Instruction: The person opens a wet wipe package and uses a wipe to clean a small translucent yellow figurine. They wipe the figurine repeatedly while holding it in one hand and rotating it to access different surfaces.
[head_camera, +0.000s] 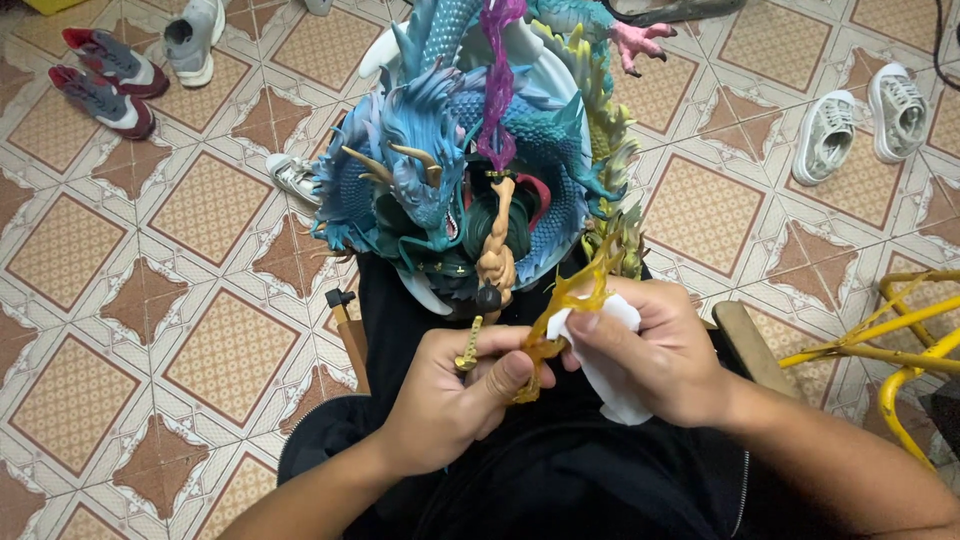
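Over your lap, below the blue dragon figure, your left hand pinches the translucent amber flame piece; right-hand fingers press a white wipe on it. Rub gently, supporting thin tips.

Both my forearms come up from the bottom edge and meet in front of my lap. My left hand lies palm inward, fingers curled into a closed grip, thumb stretched rightward with its tip pressed just beside my right fingertips. My right hand sits slightly above and to the right of that grip, wrist bent, knuckles up, fingers folded down and pinched shut. The two grips nearly touch at the thumbs. Both wrists are bare.
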